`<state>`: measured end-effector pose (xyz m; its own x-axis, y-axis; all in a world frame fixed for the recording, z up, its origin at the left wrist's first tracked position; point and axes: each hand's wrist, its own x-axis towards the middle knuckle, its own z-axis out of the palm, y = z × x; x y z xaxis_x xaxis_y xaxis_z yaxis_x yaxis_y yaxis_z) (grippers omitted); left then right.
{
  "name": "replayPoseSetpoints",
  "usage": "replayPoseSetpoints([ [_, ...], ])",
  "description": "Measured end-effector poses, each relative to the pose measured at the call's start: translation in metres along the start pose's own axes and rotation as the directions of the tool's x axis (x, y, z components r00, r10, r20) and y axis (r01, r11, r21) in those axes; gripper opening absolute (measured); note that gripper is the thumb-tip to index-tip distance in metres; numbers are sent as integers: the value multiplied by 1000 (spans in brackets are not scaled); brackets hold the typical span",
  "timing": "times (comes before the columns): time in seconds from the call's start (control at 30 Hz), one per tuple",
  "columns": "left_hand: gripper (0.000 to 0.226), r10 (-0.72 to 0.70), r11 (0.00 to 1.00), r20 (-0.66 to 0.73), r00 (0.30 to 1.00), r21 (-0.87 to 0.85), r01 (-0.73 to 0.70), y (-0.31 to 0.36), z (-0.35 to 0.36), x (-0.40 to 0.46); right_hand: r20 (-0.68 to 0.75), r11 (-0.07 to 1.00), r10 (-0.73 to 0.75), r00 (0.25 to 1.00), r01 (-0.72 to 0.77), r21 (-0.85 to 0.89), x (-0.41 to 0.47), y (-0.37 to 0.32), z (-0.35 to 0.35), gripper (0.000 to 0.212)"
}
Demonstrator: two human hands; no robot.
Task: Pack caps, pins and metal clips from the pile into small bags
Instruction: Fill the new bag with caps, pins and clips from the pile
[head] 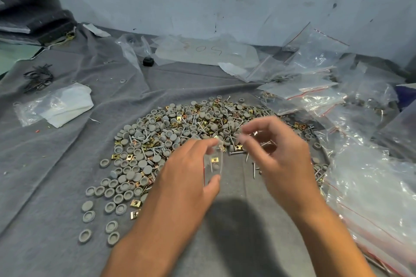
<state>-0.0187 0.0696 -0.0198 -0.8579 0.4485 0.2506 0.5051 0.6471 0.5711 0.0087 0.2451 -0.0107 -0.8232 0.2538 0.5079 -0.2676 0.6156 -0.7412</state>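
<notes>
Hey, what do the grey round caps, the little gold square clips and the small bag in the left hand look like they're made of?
Grey caps: matte, dull, no glints, likely plastic or rubber. Square clips: shiny yellow-gold, probably plated metal. Small bag held by the left hand: thin clear plastic film; its contents show through.

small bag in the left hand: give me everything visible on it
The small bag is a clear, glossy plastic pouch, narrow and held roughly upright above the grey cloth, just in front of the pile. The left hand grips it, thumb across its lower end and fingers at its top. Through the plastic show a brass-coloured metal clip, a grey cap and a thin pin. The right hand, motion-blurred, is at its mouth; whether the mouth is open is unclear.
</notes>
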Motion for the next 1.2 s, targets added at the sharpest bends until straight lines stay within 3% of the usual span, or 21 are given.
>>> replayPoseSetpoints([
  [0.07, 61, -7, 1000, -16, 1000, -7, 7, -1, -1, -1, -40, 990, 130, 991, -132, -57, 8, 15, -5, 15],
  [0.13, 61, -11, 1000, -24, 1000, -11, 11, -2, -1, -1, 125, 949, 233, 964, -198, -244, 8, 27, 6, 14],
  [0.23, 61, -23, 999, -35, 999, -30, 22, -4, -1, 1, 340, 905, 284, 897, -134, -404, -7, 35, 37, 12],
  [0.33, 61, -19, 999, -50, 999, -26, 18, -4, -2, 1, 354, 876, 267, 896, -73, -476, -11, 36, 53, 15],
  [0.6, 61, -38, 999, -57, 998, -33, 36, -7, -9, 1, 413, 878, 312, 856, -93, -469, -9, 45, 49, 15],
  [0.73, 61, -38, 999, -62, 997, -30, 36, -5, -9, 2, 414, 938, 175, 893, -23, -347, -6, 33, 55, 10],
  [0.87, 62, -39, 999, -71, 997, -39, 36, -4, -10, 1, 502, 853, 120, 857, 169, -493, -8, 27, 65, 23],
  [1.03, 61, -35, 999, -70, 997, -16, 34, -4, -10, 1, 472, 813, 150, 869, 163, -559, -13, 29, 65, 18],
  [1.13, 61, -38, 999, -67, 997, -9, 37, -4, -10, 0, 517, 748, 141, 844, 252, -614, -16, 35, 64, 20],
  [1.2, 61, -36, 999, -60, 998, -1, 36, -5, -9, 0, 478, 805, 116, 871, 200, -559, -14, 40, 58, 21],
])
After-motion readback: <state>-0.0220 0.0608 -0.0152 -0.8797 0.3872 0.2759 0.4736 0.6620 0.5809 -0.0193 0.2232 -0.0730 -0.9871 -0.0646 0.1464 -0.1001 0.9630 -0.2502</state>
